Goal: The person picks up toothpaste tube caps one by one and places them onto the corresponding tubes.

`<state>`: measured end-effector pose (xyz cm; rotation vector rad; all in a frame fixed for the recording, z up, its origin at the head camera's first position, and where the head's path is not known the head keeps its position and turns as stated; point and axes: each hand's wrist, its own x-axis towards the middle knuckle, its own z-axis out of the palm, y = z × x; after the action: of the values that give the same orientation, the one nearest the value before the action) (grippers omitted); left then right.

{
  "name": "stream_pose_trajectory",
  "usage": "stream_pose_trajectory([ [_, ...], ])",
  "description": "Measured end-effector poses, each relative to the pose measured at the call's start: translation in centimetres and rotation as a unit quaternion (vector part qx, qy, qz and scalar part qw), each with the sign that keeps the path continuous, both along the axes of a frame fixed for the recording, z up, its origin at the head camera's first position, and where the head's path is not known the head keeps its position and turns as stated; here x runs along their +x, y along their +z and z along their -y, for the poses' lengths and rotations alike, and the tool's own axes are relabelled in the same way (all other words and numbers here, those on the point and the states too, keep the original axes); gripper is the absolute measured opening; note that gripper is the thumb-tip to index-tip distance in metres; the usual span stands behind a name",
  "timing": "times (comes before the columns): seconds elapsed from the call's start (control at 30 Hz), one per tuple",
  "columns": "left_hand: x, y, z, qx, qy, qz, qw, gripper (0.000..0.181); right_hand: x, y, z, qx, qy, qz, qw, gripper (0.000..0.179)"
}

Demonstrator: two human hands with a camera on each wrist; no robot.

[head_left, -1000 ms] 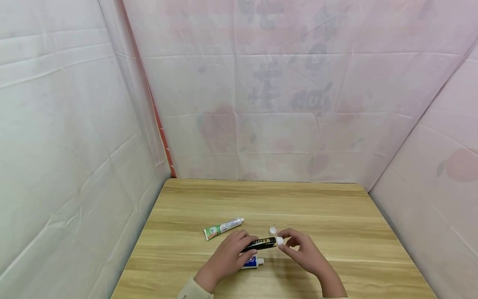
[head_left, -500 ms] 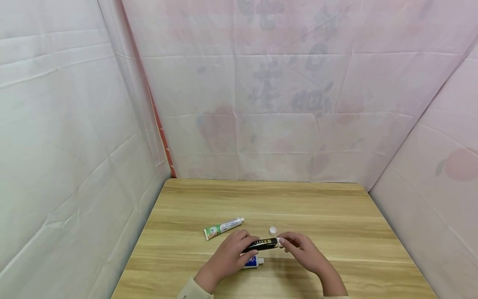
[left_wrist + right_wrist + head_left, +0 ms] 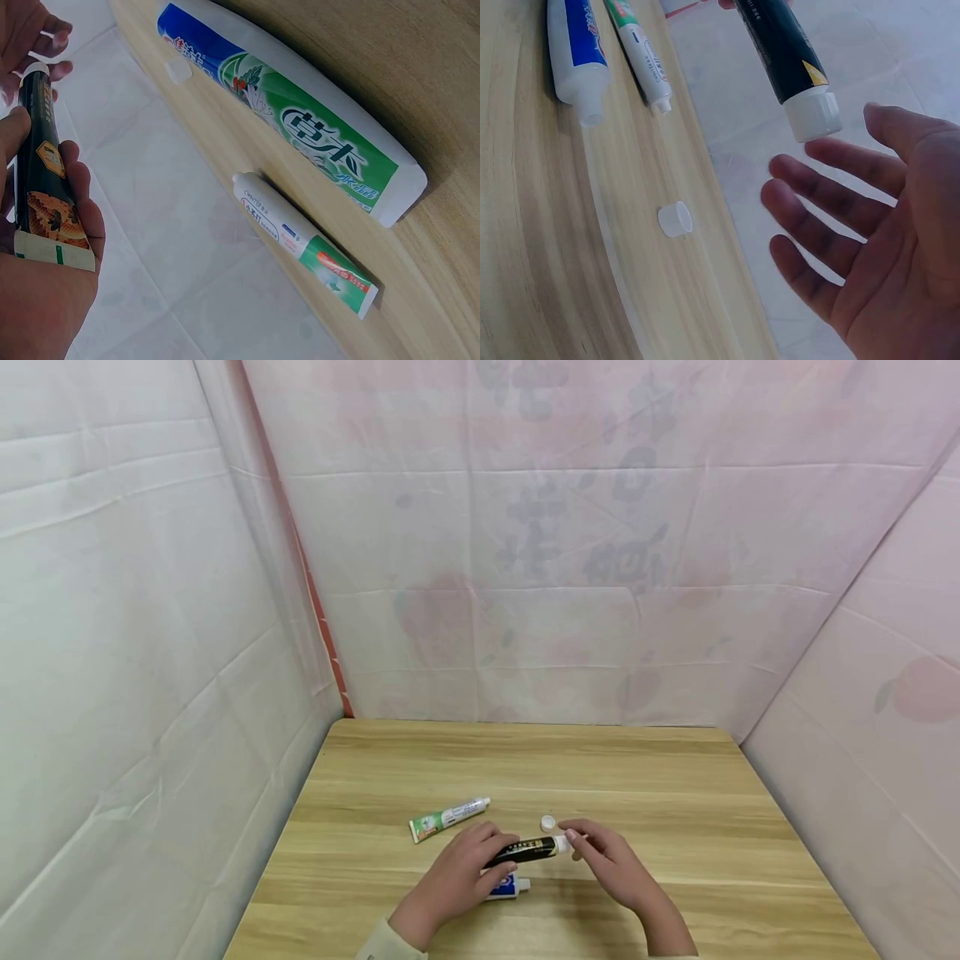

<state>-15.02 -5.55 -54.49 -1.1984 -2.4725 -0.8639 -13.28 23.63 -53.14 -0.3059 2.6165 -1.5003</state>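
My left hand [image 3: 468, 864] grips a black toothpaste tube [image 3: 528, 850] above the table, its fingers wrapped round the body and the white cap [image 3: 812, 115] pointing right. That cap sits on the tube's end. Beside it is my right hand [image 3: 611, 864]; in the right wrist view its fingers are extended and spread, the index fingertip right at the cap's edge and the thumb apart from it. Below the left hand lies a blue, green and white toothpaste tube [image 3: 292, 112], partly hidden in the head view, its nozzle bare.
A smaller green and white toothpaste tube [image 3: 450, 818] lies beyond the left hand, its nozzle uncovered. A loose white cap [image 3: 548, 822] rests on the wooden table [image 3: 600, 768] just beyond the black tube. Pale cloth sheets hang around the table's back and sides.
The right hand's fingers came together on the black tube's cap half a second ago and have since drawn slightly right, off it. The left hand and black tube have hardly moved.
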Motion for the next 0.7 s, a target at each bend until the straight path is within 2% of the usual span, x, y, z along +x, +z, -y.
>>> stream_pose_trajectory([
  [0.17, 0.1, 0.1, 0.0, 0.001, 0.003, 0.01, 0.9999, 0.034, 0.2, 0.2, 0.0, -0.02, -0.006, -0.048, 0.9986, 0.022],
  [0.33, 0.1, -0.1, 0.0, -0.002, 0.008, 0.02, 0.9998, 0.033, 0.1, -0.5, -0.1, -0.016, -0.004, -0.09, 0.9958, 0.031],
  [0.7, 0.1, -0.1, 0.0, 0.0, 0.005, 0.019, 0.9998, 0.033, 0.0, -0.9, -0.1, -0.009, 0.006, -0.073, 0.9973, 0.02],
])
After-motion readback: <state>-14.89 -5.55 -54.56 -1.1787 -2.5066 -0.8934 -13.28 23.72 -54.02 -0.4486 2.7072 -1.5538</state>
